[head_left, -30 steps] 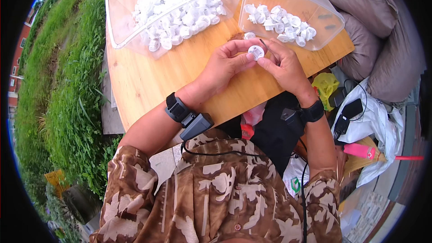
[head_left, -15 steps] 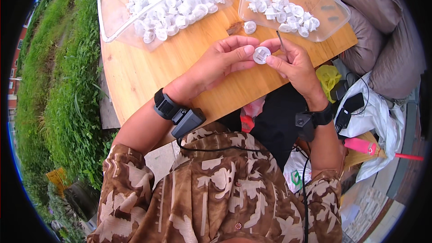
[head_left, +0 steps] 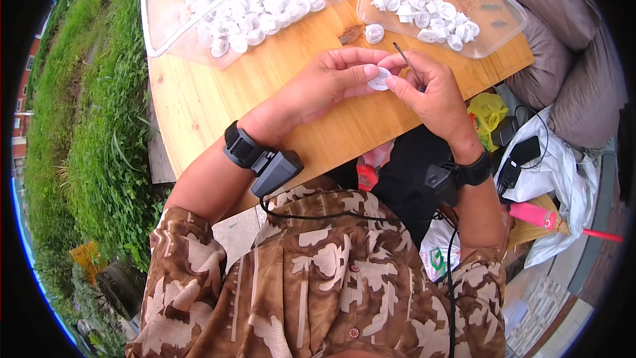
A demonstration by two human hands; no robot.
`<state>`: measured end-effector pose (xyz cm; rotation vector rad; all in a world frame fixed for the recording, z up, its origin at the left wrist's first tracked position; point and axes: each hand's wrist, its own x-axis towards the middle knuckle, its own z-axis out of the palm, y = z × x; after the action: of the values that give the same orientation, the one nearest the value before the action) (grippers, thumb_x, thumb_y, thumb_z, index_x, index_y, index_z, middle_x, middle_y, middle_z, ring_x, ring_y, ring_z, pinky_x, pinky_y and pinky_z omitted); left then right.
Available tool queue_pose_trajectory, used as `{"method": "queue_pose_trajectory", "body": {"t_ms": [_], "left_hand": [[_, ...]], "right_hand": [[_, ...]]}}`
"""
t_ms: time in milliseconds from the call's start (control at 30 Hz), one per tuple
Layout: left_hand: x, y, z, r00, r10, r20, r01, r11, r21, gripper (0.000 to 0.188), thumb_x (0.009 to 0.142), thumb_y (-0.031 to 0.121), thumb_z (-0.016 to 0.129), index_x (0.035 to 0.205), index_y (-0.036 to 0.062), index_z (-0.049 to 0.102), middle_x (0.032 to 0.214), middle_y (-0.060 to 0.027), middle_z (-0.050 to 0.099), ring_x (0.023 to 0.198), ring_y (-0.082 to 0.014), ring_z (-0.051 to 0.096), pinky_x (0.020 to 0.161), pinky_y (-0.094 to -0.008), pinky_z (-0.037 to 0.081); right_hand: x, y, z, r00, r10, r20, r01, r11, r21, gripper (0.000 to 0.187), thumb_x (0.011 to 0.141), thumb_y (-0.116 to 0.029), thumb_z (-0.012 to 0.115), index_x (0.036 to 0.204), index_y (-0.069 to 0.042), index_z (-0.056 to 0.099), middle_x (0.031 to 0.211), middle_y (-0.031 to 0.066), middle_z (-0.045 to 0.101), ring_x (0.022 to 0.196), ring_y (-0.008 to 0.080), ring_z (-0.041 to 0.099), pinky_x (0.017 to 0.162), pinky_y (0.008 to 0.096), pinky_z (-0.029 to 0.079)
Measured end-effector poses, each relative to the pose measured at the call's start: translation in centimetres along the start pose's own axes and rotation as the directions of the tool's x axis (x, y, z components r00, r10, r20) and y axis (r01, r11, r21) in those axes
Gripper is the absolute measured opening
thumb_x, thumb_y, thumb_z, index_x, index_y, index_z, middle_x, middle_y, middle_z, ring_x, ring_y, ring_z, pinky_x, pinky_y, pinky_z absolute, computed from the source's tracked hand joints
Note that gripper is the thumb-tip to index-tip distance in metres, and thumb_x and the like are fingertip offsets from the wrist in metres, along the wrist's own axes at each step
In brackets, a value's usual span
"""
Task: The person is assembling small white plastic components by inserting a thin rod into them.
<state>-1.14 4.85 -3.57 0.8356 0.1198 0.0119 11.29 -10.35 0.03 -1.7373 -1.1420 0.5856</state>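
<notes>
Above the wooden table (head_left: pixel 225 116), my left hand (head_left: pixel 331 83) pinches a small round white plastic part (head_left: pixel 379 79) between thumb and fingers. My right hand (head_left: pixel 429 86) grips the same part by its right edge with thumb and index finger. A thin dark metal tool (head_left: pixel 404 56) sticks up out of my right hand, its slim end pointing up and left; the rest is hidden by the fingers. Just beyond my hands, a loose white part (head_left: pixel 374 33) of similar kind lies on the wood.
A clear plastic bin (head_left: pixel 151 26) heaped with white parts stands at the far left. At the far right is a smaller clear box (head_left: pixel 515 21) with several parts. Right of the table are grey cushions (head_left: pixel 563 86), a yellow bag (head_left: pixel 488 111) and a white sack (head_left: pixel 540 189).
The round part has tilted, so its ribbed face no longer shows and a smoother face does. The metal tool now leans further left. Both hands keep their hold.
</notes>
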Motion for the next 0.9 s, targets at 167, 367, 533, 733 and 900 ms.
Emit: {"method": "queue_pose_trajectory", "body": {"t_ms": [167,367,533,733,900], "left_hand": [[-0.3,0.2,-0.4,0.998,0.023,-0.055,-0.014,0.986,0.168,0.026,0.093,0.011,0.056,0.116,-0.0007,0.058,0.113,-0.0076,0.062,0.106,-0.0156,0.059,0.094,-0.0276,0.05],[-0.3,-0.3,-1.7,0.982,0.075,-0.174,-0.071,0.997,0.03,0.023,0.092,0.01,0.057,0.115,0.0036,0.06,0.111,-0.0067,0.063,0.101,-0.0143,0.062,0.09,-0.0256,0.052],[0.6,0.3,0.1,0.99,0.05,-0.131,-0.046,0.998,0.033,0.023,0.093,0.01,0.057,0.115,0.0041,0.06,0.11,-0.0062,0.063,0.101,-0.0148,0.062,0.087,-0.0256,0.054],[-0.6,0.1,-0.9,0.979,0.081,-0.189,-0.08,0.997,0.014,0.024,0.092,0.009,0.057,0.115,0.0035,0.059,0.111,-0.0063,0.063,0.103,-0.0154,0.062,0.088,-0.0261,0.054],[0.3,-0.2,-0.5,0.975,0.153,-0.16,-0.156,0.988,-0.008,0.024,0.091,0.007,0.059,0.115,0.0035,0.059,0.113,-0.007,0.062,0.107,-0.016,0.06,0.094,-0.0268,0.05]], "right_hand": [[0.1,-0.3,-0.6,0.997,-0.071,0.035,0.074,0.993,-0.089,0.019,0.082,-0.005,0.064,0.1,0.0,0.063,0.07,-0.0007,0.055,0.052,0.0041,0.039,0.049,0.0206,0.034],[-2.9,-6.8,-1.8,0.963,-0.124,0.24,-0.087,0.699,0.71,0.038,0.101,-0.027,0.04,0.11,0.007,0.053,0.07,0.0075,0.061,0.034,0.0003,0.031,0.034,0.0169,0.026],[-5.3,-11.8,-2.2,0.928,-0.338,0.156,0.08,0.59,0.804,0.037,0.1,-0.028,0.041,0.104,0.007,0.052,0.069,0.011,0.06,0.039,0.0059,0.041,0.035,0.02,0.036],[-4.9,-11.0,-2.0,0.904,-0.415,0.107,0.151,0.543,0.826,0.036,0.1,-0.028,0.04,0.112,0.004,0.049,0.078,0.0119,0.06,0.045,0.008,0.045,0.042,0.0208,0.039],[-4.3,-11.1,-2.3,0.875,-0.48,0.056,0.229,0.514,0.826,0.036,0.101,-0.028,0.039,0.118,0.002,0.047,0.086,0.0126,0.059,0.051,0.0097,0.049,0.048,0.0214,0.042]]}}
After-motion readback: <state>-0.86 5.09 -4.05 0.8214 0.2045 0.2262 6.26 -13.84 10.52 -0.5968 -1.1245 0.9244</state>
